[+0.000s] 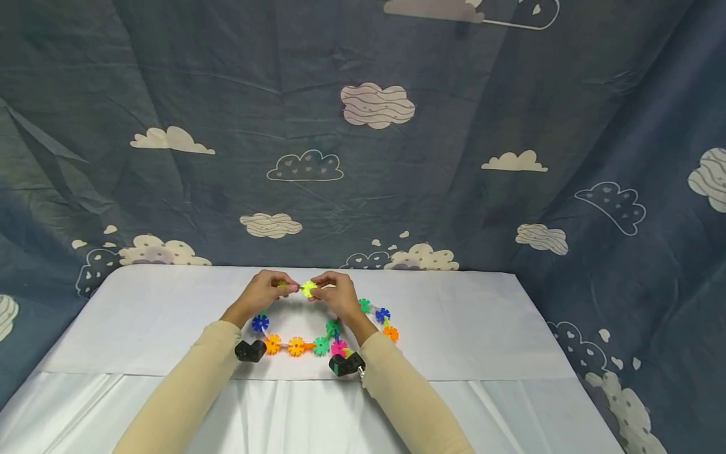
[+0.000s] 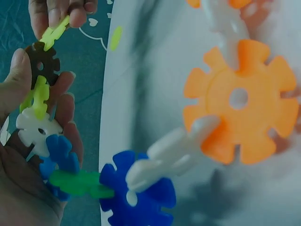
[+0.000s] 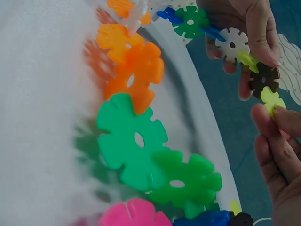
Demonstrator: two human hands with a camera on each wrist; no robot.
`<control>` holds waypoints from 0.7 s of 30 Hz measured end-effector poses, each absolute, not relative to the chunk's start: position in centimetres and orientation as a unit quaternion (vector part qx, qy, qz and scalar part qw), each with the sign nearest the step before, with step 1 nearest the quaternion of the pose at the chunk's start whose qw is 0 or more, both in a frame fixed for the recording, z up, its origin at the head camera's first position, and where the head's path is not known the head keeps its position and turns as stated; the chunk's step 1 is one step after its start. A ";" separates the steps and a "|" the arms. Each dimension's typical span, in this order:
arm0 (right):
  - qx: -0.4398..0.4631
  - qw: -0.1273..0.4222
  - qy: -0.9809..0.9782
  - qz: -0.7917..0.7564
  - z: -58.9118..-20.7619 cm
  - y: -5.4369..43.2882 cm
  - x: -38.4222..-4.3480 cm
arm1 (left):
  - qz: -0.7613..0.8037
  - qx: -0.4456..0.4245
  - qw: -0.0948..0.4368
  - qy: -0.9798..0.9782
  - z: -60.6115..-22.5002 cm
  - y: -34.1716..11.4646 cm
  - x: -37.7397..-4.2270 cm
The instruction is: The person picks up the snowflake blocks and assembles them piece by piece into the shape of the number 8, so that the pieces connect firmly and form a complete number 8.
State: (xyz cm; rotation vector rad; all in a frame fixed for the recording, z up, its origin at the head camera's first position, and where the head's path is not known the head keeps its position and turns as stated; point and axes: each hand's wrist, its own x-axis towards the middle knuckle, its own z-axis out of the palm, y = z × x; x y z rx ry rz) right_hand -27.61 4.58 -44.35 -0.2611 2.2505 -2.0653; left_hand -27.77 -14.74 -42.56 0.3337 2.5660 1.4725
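Note:
Over the back of the table, my left hand (image 1: 262,294) pinches a brown snowflake disc (image 2: 50,63) between thumb and fingers. Facing it, my right hand (image 1: 338,295) pinches a yellow snowflake disc (image 1: 308,289) by its edge. In both wrist views this yellow disc meets the brown one at its rim; how deep the slots sit cannot be told. From the brown disc a linked chain runs through a yellow piece, a white disc (image 2: 33,126) and a blue disc (image 2: 136,197) down to orange discs (image 1: 296,346) lying on the table.
The chain continues through green discs (image 3: 129,141) and a pink disc (image 1: 338,348) beneath my right wrist. Farther right lie a green disc (image 1: 364,305), a blue disc (image 1: 382,314) and an orange disc (image 1: 390,333). A dark cloud-print curtain (image 1: 317,208) hangs behind the white table (image 1: 465,334).

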 end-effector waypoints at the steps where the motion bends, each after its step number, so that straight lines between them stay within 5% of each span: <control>1: -0.084 0.033 0.734 -0.673 -44.4 4.5 -27.6 | 0.492 0.112 0.078 0.860 -42.5 -14.7 -27.7; 21: -0.056 0.029 0.729 -0.682 -44.4 3.4 -27.2 | 0.523 0.079 0.040 0.848 -42.9 -14.2 -27.4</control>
